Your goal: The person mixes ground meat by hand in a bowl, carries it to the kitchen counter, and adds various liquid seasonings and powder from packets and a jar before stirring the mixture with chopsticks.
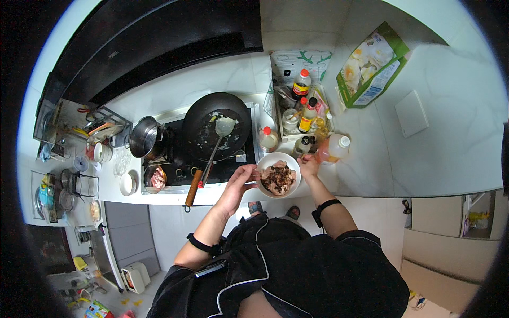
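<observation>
A white bowl (278, 175) of meat pieces topped with dark seasoning is at the counter's front edge. My left hand (238, 183) is at its left rim, fingers against the bowl. My right hand (308, 166) is by the bowl's right rim, its fingers bent near the foot of a large clear bottle of orange liquid (333, 148); whether it holds anything is unclear. To the left, a black wok (195, 119) sits on the gas hob with a metal spatula (224, 127) resting in it. The wok's wooden handle (193, 187) points towards me.
A steel pot (144, 137) stands left of the wok, with a glass bowl of raw meat (156, 177) and a white bowl (127, 184) in front. Behind my hands are a red-capped bottle (268, 140) and a tray (290, 137) of condiments. A range hood (159, 51) hangs above.
</observation>
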Demonstrator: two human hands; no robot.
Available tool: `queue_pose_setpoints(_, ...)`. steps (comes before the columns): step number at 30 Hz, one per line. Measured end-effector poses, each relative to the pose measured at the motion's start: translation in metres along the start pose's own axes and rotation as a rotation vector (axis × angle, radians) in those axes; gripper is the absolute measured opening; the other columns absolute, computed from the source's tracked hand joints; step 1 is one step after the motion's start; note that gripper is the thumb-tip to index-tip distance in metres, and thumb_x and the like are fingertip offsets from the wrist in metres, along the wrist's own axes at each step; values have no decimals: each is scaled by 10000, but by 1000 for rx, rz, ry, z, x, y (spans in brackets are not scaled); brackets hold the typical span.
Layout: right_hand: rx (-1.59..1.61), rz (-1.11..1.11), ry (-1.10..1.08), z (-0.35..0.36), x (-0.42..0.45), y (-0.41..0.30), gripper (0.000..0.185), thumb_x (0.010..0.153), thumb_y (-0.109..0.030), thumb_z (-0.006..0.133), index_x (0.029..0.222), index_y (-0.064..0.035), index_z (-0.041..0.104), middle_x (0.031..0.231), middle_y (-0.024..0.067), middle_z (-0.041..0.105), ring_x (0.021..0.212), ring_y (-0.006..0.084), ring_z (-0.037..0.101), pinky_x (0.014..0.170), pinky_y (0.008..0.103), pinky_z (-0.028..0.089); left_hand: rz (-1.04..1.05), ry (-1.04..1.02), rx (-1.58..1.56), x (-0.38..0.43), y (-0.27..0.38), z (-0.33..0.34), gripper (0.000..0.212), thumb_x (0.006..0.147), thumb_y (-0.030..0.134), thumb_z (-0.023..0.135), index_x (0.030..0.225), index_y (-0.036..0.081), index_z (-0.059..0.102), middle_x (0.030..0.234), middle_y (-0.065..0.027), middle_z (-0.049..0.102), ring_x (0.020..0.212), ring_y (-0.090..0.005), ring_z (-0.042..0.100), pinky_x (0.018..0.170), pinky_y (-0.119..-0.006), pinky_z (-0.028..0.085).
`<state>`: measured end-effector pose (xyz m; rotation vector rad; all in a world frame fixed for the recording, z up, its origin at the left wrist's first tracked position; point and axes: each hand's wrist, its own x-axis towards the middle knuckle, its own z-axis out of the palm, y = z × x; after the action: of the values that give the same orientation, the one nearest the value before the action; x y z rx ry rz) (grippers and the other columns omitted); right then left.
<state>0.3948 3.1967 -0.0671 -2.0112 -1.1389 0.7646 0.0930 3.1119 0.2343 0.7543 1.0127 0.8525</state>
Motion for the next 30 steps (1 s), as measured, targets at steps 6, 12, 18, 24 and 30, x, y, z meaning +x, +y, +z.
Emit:
queue_pose_setpoints(6, -26, 67, -21, 1, 3, -19, 340, 868, -265, 858, 1036, -33, 675, 956, 77, 762, 919, 208, 754, 838, 344, 580, 6, 13, 0, -1, 1, -6, 481, 1110, 448, 499, 1393, 64, 557, 1231, -94, 638, 1197, -221, 610, 1056, -405, 476)
queue_pose_setpoints(12, -302, -39, -125, -42, -7, -30, 425, 884, -302, 816, 1162, -1, 702, 1063, 131, 769, 1002, 251, 740, 881, 365, 576, -4, -56, -18, 7, 6, -1, 459, 1114, 421, 502, 1401, 65, 549, 1248, -65, 629, 1187, -179, 603, 1041, -377, 475)
queue_pose_setpoints(18, 37, -143, -386, -147, -87, -165, 425, 932, -259, 800, 1259, -18, 672, 1179, 133, 735, 1056, 242, 722, 938, 348, 569, 33, -112, -42, -1, 25, 5, 464, 1113, 423, 511, 1410, 68, 545, 1262, -56, 623, 1191, -165, 599, 1034, -349, 470)
queue_pose_setpoints(24, 539, -393, -426, -254, -116, -319, 267, 1045, -122, 655, 1302, -53, 654, 1174, 57, 713, 985, 123, 654, 878, 293, 534, 206, -260, 69, -15, 89, 50, 551, 1091, 469, 524, 1466, 65, 505, 1343, -83, 626, 1276, -219, 583, 1076, -405, 454)
queue_pose_setpoints(30, 1022, -620, -448, -296, -133, -437, 362, 1075, -132, 586, 1386, 54, 577, 1305, 152, 673, 1125, 198, 659, 1026, 342, 525, 424, -362, 133, -48, 144, 73, 590, 1099, 423, 517, 1519, 13, 447, 1417, -143, 603, 1307, -255, 592, 1104, -412, 458)
